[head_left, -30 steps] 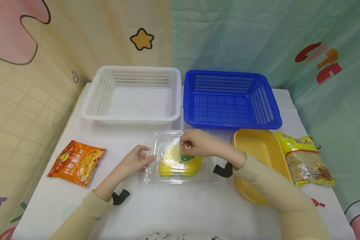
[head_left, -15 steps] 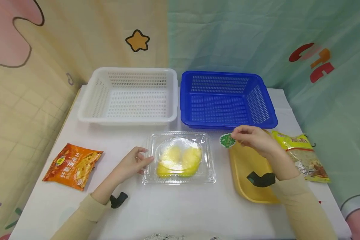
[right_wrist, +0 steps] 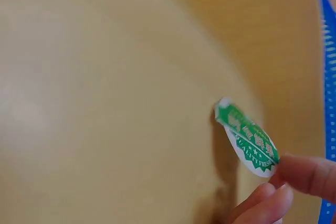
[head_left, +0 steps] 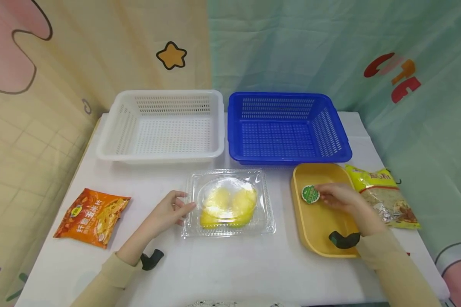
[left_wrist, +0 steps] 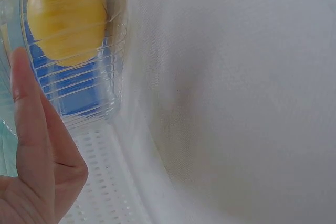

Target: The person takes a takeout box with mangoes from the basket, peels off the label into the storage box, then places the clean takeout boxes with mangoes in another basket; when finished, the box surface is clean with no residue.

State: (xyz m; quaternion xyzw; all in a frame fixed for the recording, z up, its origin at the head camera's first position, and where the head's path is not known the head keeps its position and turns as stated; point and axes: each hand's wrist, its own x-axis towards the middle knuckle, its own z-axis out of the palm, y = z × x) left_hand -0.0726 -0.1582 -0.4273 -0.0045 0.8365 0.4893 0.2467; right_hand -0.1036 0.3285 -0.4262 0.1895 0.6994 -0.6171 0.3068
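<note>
My right hand (head_left: 339, 198) pinches a round green-and-white sticker (head_left: 310, 194) by its edge, inside the yellow tray (head_left: 299, 213). In the right wrist view the sticker (right_wrist: 251, 142) looks slightly curled, close to the tray's inner wall, with thumb and fingertip at one end. A clear plastic clamshell box (head_left: 266, 204), lid down, lies mid-table with yellow, rounded, fruit-like items (head_left: 230, 209) inside. At its left edge rests my left hand (head_left: 168, 215), fingers relaxed and thumb tip by the rim. The left wrist view has a fairly straight finger (left_wrist: 31, 114) along the box side.
A white basket (head_left: 161, 155) and a blue basket (head_left: 290, 160) stand side by side at the back. An orange snack bag (head_left: 92, 217) lies at left. A yellow-and-clear food bag (head_left: 388, 202) lies right of the tray. Printed curtains surround the table.
My right hand has lifted the green sticker off the box lid, carried it rightward, and lowered it into the yellow tray. The left hand has stayed at the box's left edge.
</note>
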